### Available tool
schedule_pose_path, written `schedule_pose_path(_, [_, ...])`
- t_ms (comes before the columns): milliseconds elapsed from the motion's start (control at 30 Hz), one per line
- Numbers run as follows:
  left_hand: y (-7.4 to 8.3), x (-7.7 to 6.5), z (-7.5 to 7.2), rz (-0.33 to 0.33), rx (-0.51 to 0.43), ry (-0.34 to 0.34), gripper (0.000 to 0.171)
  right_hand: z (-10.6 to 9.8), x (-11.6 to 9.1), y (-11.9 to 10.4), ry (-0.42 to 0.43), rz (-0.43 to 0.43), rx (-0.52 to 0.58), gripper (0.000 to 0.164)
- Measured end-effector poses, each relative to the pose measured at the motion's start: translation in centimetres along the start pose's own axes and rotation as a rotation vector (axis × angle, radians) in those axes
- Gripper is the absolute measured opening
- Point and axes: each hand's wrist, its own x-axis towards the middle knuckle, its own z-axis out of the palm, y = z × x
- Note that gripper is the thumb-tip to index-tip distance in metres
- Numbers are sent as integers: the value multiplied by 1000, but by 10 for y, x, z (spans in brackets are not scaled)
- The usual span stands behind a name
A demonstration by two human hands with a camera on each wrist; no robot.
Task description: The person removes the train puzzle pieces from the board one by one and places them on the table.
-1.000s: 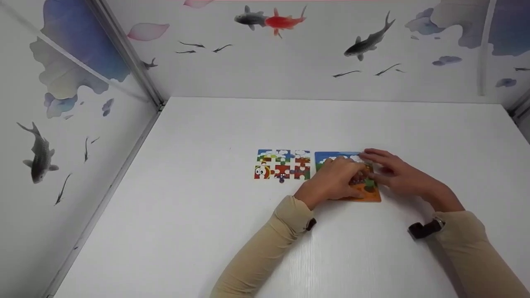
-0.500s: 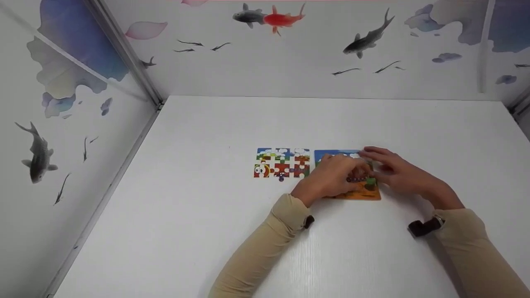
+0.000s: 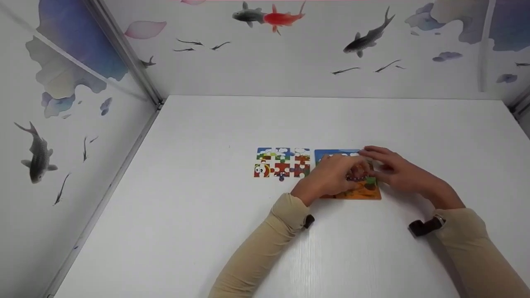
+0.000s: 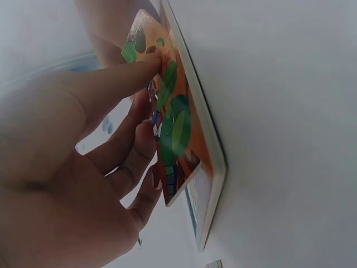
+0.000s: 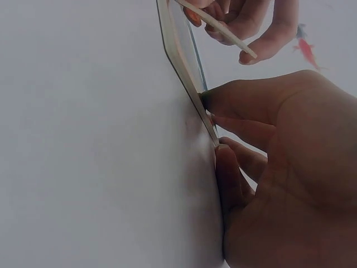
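On the white worktop (image 3: 186, 198), both hands at a puzzle board (image 3: 337, 153)

The left hand (image 3: 331, 176) has its fingers pinching a puzzle section (image 4: 175, 125), tilted above the board; whether it is one piece or several, I cannot tell. The right hand (image 3: 403, 174) grasps the board at its far right corner. Just left of the board lie six jigsaw pieces (image 3: 282, 170) in two rows, red showing in the near one.
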Motion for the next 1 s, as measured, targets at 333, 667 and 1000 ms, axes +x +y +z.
schedule_pose_path(333, [-1, 1, 4, -4, 51, 16, 30, -1, -2, -2, -6, 22, 10, 59])
schedule_pose_path(667, [-4, 0, -1, 27, -5, 1, 26, -1, -3, -7, -9, 42, 14, 60])
schedule_pose_path(1000, [1, 3, 2, 12, -20, 3, 31, 0, -4, -6, -9, 52, 32, 60])
